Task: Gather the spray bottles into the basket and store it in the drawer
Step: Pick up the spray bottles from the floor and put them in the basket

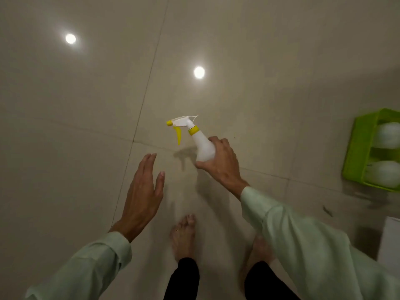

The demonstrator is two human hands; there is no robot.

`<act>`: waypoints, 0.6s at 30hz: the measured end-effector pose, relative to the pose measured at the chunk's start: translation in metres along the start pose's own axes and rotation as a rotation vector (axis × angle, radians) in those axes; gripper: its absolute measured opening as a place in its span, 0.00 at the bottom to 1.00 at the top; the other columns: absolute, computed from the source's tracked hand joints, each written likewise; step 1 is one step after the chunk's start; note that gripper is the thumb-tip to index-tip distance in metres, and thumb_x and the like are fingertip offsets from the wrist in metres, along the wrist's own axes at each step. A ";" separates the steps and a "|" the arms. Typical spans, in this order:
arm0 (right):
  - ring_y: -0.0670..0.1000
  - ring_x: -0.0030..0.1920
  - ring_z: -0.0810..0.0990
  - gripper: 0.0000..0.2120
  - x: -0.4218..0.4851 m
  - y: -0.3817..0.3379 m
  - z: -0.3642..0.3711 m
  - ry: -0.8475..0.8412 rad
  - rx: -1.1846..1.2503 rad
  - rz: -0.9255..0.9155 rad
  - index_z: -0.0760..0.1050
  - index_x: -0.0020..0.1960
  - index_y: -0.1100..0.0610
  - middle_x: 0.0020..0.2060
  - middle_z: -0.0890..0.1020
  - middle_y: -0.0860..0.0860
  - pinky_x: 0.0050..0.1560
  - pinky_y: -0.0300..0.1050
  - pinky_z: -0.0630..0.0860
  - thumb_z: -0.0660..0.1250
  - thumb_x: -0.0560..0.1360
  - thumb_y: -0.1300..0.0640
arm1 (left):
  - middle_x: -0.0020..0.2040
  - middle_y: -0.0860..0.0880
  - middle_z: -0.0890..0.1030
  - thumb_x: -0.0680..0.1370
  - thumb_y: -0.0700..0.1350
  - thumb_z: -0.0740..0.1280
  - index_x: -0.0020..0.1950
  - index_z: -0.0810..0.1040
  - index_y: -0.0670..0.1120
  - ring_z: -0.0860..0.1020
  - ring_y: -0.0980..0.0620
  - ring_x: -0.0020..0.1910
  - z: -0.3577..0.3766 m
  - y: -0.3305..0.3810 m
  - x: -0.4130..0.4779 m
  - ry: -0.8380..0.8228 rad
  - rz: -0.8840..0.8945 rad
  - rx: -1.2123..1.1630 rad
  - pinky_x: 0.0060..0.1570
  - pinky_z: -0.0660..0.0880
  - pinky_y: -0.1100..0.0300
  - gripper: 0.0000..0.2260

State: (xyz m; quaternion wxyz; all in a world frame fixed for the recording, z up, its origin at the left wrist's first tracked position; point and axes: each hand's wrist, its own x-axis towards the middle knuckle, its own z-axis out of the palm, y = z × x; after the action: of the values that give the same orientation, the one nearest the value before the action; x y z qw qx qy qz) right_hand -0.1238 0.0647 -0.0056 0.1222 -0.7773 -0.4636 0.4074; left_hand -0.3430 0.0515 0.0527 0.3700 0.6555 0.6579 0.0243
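My right hand (220,161) grips the body of a white spray bottle (202,146) with a yellow trigger and nozzle, held above the tiled floor with its head pointing up and left. To its left, my left hand (144,192) is flat and holds nothing, fingers stretched. A green plastic basket (357,148) sits on the floor at the right edge of the view. Two white bottle bodies (387,135) lie in it, blurred.
The glossy beige tiled floor (86,126) reflects two ceiling lights. My bare feet (184,234) stand near the bottom centre. A white object (389,239) shows at the lower right edge, only partly in view.
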 end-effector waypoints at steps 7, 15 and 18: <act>0.49 0.59 0.68 0.39 -0.035 0.039 -0.150 0.375 0.281 0.176 0.68 0.65 0.43 0.58 0.75 0.43 0.54 0.48 0.62 0.75 0.57 0.37 | 0.80 0.49 0.60 0.83 0.52 0.56 0.79 0.57 0.49 0.58 0.51 0.79 0.003 0.156 0.005 -0.066 0.203 0.061 0.75 0.58 0.56 0.25; 0.50 0.60 0.70 0.40 -0.082 0.135 -0.278 0.662 0.526 0.297 0.67 0.66 0.46 0.58 0.74 0.42 0.57 0.49 0.70 0.80 0.58 0.46 | 0.80 0.50 0.60 0.83 0.52 0.57 0.79 0.57 0.50 0.60 0.52 0.78 0.059 0.338 -0.005 -0.154 0.427 0.091 0.75 0.60 0.55 0.25; 0.48 0.57 0.71 0.40 -0.092 0.168 -0.304 0.737 0.594 0.312 0.66 0.66 0.47 0.55 0.72 0.40 0.53 0.44 0.68 0.80 0.58 0.51 | 0.80 0.51 0.59 0.83 0.53 0.57 0.80 0.56 0.51 0.60 0.52 0.78 0.089 0.385 -0.009 -0.213 0.468 0.126 0.74 0.60 0.55 0.26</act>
State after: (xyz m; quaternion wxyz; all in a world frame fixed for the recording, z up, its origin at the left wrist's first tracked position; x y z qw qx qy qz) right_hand 0.1853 -0.0448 0.1408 0.4317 -0.8613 -0.1314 0.2333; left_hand 0.0271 0.0575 0.1914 0.3798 0.8106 0.4457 -0.0010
